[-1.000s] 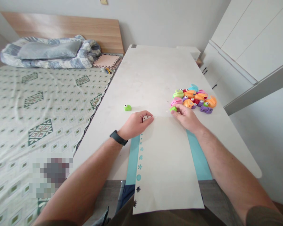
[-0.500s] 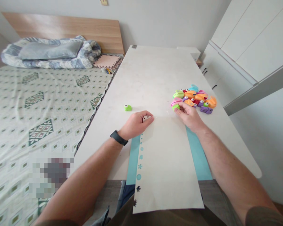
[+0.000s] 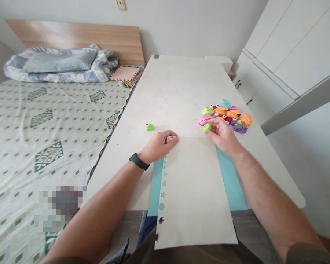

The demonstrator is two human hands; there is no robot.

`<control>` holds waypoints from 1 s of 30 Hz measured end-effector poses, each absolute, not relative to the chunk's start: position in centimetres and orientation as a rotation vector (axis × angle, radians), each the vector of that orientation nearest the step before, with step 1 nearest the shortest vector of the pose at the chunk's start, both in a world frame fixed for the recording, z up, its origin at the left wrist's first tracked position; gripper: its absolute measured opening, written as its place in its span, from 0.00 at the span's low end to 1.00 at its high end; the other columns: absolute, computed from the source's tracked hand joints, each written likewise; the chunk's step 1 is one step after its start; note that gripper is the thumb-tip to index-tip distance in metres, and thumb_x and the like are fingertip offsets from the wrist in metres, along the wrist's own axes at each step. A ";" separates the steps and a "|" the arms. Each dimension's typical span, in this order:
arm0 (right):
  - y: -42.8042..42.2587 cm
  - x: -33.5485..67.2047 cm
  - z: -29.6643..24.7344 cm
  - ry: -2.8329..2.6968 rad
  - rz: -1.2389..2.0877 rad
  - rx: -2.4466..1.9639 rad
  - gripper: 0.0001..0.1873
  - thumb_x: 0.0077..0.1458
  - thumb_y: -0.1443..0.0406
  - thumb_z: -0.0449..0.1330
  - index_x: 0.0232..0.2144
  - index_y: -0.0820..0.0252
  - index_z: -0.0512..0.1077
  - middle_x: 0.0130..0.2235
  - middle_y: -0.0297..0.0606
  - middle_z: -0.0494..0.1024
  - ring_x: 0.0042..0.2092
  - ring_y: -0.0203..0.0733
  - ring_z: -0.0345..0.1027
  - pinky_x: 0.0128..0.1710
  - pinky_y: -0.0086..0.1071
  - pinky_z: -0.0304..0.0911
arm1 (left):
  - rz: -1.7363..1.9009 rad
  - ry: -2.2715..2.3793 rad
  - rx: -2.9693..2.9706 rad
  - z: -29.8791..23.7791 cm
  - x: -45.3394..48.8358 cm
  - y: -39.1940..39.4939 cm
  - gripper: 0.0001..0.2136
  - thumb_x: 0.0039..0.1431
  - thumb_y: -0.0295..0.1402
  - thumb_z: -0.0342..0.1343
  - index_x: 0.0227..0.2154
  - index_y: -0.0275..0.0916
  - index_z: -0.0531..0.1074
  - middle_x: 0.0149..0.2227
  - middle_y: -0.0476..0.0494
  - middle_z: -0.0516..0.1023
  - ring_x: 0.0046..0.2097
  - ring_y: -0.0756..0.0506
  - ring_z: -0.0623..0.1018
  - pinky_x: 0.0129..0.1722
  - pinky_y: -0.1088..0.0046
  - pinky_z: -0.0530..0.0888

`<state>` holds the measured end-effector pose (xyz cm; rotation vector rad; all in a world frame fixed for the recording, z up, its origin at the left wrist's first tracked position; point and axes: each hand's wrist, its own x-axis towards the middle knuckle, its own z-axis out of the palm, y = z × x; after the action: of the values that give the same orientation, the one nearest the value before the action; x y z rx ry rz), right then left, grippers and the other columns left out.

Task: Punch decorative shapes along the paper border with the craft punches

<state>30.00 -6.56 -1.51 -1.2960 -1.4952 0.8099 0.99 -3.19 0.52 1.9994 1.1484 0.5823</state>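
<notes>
Nearest, a long white paper sheet with a row of punched shapes down its left border (image 3: pixel 195 190) hangs past the close edge of the white, smooth-topped desk (image 3: pixel 176 91) over the person's lap, while the rest of it lies over a flat teal sheet (image 3: pixel 231 183) that shows along both sides. The paper should be light, limp and easy to crease or tear, weakest along the pierced left border, so it is best held by a broad pinch on unpunched margin, with the overhanging end kept from dragging. At its far left corner the left hand (image 3: pixel 162 144) is closed, thumb against fingers, on a curled white bit with small dark star shapes, which looks like the paper's own corner turned up. At the far right the right hand (image 3: pixel 222 135) has thumb and fingertips closed on 1 small bright-green plastic craft punch (image 3: pixel 207 127), beside the far end of the paper. That punch is probably light, hard and slightly slick; its rounded body suits a grip by the sides, thumb opposite fingers. Beyond the left hand stands another green punch with a bulging white eye (image 3: pixel 149 127), well apart from the rest. Just past the right hand, a glossy pink rounded punch (image 3: pixel 205 120) borders a crowded heap of orange, purple, red and blue plastic punches (image 3: pixel 228 113).
</notes>
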 end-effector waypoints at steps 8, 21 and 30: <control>-5.3 26.7 0.4 -1.737 0.661 -1.368 0.19 0.57 0.62 0.64 0.51 0.55 0.73 0.45 0.39 0.79 0.41 0.41 0.74 0.37 0.33 0.69 | 0.587 1.130 2.039 0.4 0.9 -3.2 0.15 0.65 0.45 0.54 0.41 0.40 0.79 0.22 0.52 0.68 0.25 0.50 0.66 0.24 0.75 0.60; 2.3 16.1 5.3 -2.250 0.716 -1.655 0.20 0.48 0.68 0.65 0.46 0.61 0.79 0.46 0.42 0.83 0.43 0.43 0.76 0.41 0.30 0.67 | 0.588 1.088 2.157 -0.5 1.1 -3.3 0.13 0.65 0.39 0.53 0.40 0.38 0.80 0.23 0.51 0.70 0.25 0.49 0.67 0.28 0.72 0.61; 4.5 10.8 5.6 -2.482 0.677 -1.813 0.10 0.49 0.67 0.66 0.36 0.62 0.83 0.36 0.45 0.85 0.39 0.47 0.76 0.38 0.32 0.65 | 0.651 1.006 2.185 -1.3 1.1 -3.2 0.11 0.65 0.35 0.53 0.40 0.37 0.80 0.35 0.43 0.82 0.33 0.46 0.77 0.33 0.70 0.69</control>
<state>10.84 4.55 5.58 -1.8134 -2.4820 0.6768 1.13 -3.16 -1.30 2.1853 1.0060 0.6515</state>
